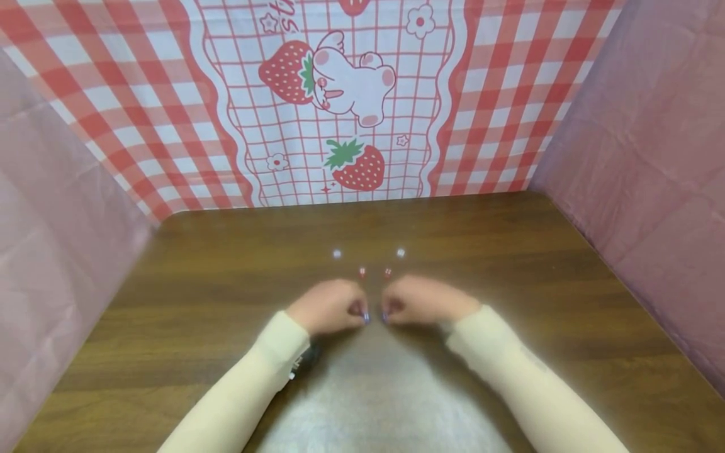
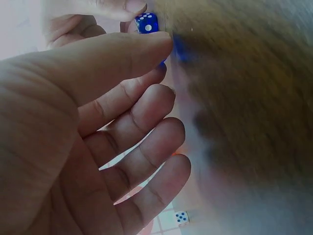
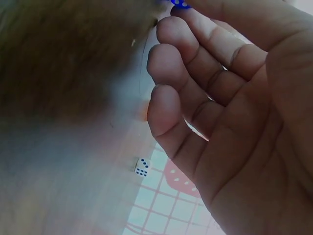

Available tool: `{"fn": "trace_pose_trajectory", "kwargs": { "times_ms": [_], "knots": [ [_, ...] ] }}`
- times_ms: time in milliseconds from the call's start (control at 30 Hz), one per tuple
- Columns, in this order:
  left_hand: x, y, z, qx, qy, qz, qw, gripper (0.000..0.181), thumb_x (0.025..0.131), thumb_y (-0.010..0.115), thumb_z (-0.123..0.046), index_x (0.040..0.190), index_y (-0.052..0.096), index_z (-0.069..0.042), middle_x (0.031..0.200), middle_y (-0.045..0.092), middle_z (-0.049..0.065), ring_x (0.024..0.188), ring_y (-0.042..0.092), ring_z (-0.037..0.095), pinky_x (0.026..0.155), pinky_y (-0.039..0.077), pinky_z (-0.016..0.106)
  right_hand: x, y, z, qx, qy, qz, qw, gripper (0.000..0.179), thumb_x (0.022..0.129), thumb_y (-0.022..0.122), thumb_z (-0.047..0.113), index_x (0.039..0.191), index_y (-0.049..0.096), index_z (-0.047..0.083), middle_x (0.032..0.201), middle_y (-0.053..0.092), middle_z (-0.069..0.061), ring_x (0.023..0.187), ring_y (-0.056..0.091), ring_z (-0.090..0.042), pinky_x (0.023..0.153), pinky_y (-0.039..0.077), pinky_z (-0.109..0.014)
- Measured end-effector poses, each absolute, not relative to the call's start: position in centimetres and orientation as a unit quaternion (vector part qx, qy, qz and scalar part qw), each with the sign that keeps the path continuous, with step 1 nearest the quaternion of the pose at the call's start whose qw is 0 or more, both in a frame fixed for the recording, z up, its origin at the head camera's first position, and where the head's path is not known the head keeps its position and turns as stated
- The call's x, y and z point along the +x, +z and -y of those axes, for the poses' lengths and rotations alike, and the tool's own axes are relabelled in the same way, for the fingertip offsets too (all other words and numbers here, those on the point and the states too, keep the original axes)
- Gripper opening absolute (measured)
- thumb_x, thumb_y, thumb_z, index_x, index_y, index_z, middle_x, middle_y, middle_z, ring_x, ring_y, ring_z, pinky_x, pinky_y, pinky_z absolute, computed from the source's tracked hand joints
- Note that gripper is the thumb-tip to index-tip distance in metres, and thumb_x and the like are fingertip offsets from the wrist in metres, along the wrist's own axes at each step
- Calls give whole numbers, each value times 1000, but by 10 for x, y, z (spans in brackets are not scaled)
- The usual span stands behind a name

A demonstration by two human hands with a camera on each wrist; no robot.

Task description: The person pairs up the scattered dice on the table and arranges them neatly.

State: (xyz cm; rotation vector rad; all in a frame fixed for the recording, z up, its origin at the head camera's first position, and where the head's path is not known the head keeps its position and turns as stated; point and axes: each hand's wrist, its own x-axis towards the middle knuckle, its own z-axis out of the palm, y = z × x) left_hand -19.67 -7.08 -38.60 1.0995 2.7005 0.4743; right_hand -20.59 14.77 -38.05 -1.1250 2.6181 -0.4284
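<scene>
Low over the wooden table, my left hand point(image 1: 333, 307) pinches a blue die point(image 1: 366, 318) between thumb and index finger. In the left wrist view only a sliver of that die shows beneath the thumb. Facing it, my right hand point(image 1: 425, 303) pinches a second blue die point(image 2: 147, 23) with white pips, also glimpsed at the top of the right wrist view. A small gap separates the two hands. Just beyond them, two red dice point(image 1: 362, 271) sit side by side on the table. Farther back stand two white dice point(image 1: 337, 253), spaced wider, with blue pips in the wrist views.
The brown wooden table point(image 1: 187, 277) carries a bright reflection near its front. A red-and-white checked cloth point(image 1: 351, 82) with strawberries hangs behind its back edge. Pink cloth point(image 1: 663, 145) hangs at both sides.
</scene>
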Motion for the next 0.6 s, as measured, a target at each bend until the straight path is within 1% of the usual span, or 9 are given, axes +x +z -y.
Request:
{"fn": "trace_pose_trajectory", "kwargs": {
  "times_ms": [367,600],
  "knots": [
    [-194,-386,67,378,169,-905,100,10,81,73,-28,88,68,-25,84,63,-15,76,57,0,73,51,20,-203,-383,-142,-404,-171,-889,128,9,80,73,24,85,64,24,75,59,19,68,56,1,65,50,-18],
    [-194,-385,67,371,179,-905,104,10,80,74,-27,87,68,-23,82,63,-15,74,57,0,72,51,20,-203,-381,-142,-406,-181,-886,136,10,80,73,19,85,64,23,76,60,16,69,57,0,65,50,-19]
  ]
}}
